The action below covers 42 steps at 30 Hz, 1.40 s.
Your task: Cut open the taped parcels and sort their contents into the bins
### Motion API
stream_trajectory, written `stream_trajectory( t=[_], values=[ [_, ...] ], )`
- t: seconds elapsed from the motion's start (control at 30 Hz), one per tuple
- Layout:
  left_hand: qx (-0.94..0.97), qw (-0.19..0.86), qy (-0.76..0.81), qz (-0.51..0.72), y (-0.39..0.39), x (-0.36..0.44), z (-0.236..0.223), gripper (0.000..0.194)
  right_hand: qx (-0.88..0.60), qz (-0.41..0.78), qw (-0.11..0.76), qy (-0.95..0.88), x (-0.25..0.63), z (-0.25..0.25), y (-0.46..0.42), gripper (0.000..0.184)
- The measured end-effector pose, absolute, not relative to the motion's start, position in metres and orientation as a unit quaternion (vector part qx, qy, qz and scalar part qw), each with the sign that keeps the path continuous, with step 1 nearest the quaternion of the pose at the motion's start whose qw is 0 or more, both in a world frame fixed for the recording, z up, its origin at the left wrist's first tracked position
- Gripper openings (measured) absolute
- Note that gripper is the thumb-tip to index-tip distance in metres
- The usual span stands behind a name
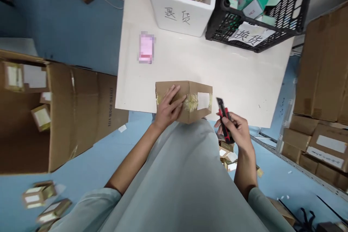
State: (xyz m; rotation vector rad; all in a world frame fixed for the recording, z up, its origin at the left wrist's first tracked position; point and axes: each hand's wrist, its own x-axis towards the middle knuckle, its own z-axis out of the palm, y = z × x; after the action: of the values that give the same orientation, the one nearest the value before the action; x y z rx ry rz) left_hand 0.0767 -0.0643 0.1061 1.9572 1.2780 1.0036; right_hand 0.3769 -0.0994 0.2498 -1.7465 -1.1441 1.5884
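A brown cardboard box (176, 87) rests at the near edge of the white table, with clear yellowish tape and a white label on its right-hand face. My left hand (169, 108) lies on the box with its fingers stretched out across the top. To the right of the box, my right hand (236, 129) is wrapped round a red and black utility knife (223, 119). The knife's dark blade points up and away from me, apart from the box. My right palm and part of the handle are hidden by the fingers.
On the white table (244, 79), a white bin (181, 16) with books stands beside a black crate (217, 29) of green boxes. A blurred pink item (146, 48) lies at left. A large open carton (81, 112) stands left; stacked cartons (320, 72) stand right.
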Motion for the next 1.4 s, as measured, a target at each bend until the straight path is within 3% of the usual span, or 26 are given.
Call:
stream_trajectory(
  t=[0.1,0.3,0.53,0.73,0.97,1.2,1.4],
  values=[
    [0.702,0.275,0.531,0.386,-0.079,0.051,0.117,0.042,-0.675,0.557,0.291,-0.387,0.386,0.2,-0.078,0.051],
    [0.624,0.27,0.632,0.372,-0.098,0.039,0.142,0.051,-0.715,0.57,0.241,-0.325,0.385,0.105,-0.069,0.062],
    [0.557,0.36,0.645,0.379,-0.095,0.073,0.14,0.051,-0.728,0.539,0.271,-0.326,0.404,0.118,-0.091,0.066],
    [0.517,0.509,0.576,0.376,-0.084,0.15,0.091,0.058,-0.789,0.44,0.252,-0.347,0.482,0.142,-0.104,0.058],
    [0.501,0.581,0.539,0.347,-0.071,0.227,0.052,0.063,-0.814,0.269,0.108,-0.503,0.53,0.178,-0.099,0.053],
    [0.496,0.602,0.525,0.342,-0.062,0.229,0.054,0.057,-0.592,0.282,-0.102,-0.748,0.48,0.202,-0.056,0.046],
    [0.496,0.599,0.509,0.368,-0.061,0.231,0.05,0.051,-0.479,0.221,-0.26,-0.809,0.45,0.202,-0.024,0.048]
  ],
)
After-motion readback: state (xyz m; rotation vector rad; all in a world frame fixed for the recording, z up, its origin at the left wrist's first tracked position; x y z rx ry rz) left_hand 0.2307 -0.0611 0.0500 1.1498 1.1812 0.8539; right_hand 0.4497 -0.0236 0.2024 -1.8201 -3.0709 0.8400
